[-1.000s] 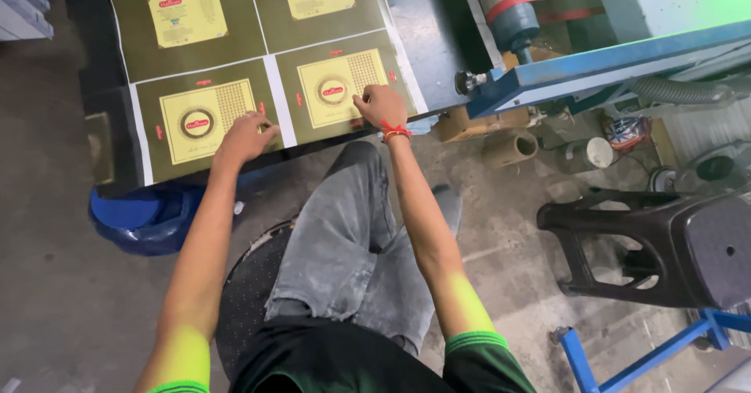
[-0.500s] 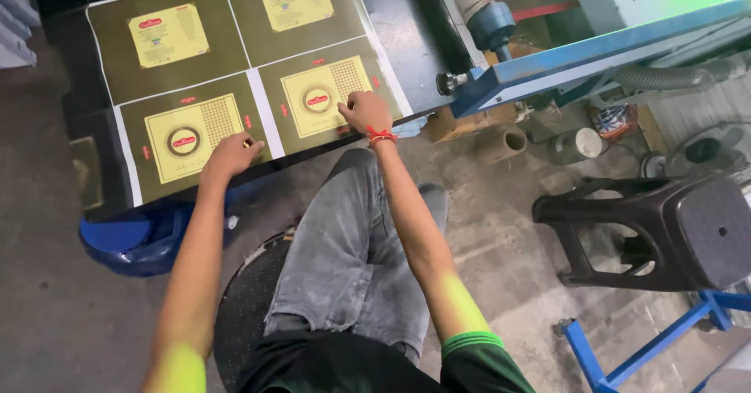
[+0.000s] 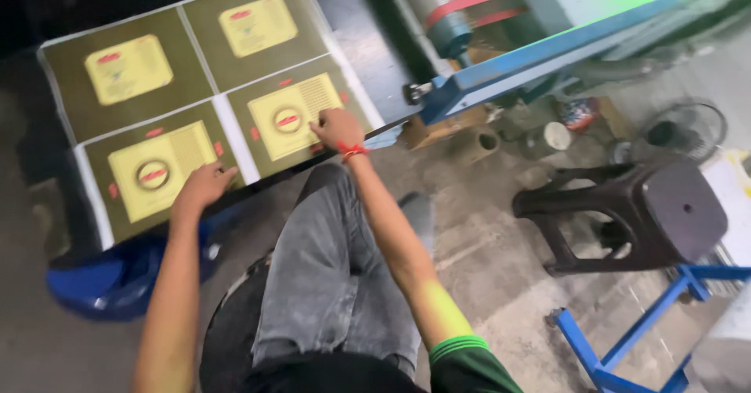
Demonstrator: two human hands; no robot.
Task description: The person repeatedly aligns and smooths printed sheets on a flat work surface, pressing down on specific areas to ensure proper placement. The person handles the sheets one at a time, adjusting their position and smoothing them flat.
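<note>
While the printed sheet lies flat on the dark table, the left hand rests at its near edge and the right hand presses the lower right panel, fingers loosely together, seemingly to keep it from sliding.

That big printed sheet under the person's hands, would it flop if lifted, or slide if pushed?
The printed sheet looks thin and lies flat on the dark table, so it would probably sag if lifted by one edge. Both the left hand and the right hand press on it, which suggests it is light and slides easily.
</note>
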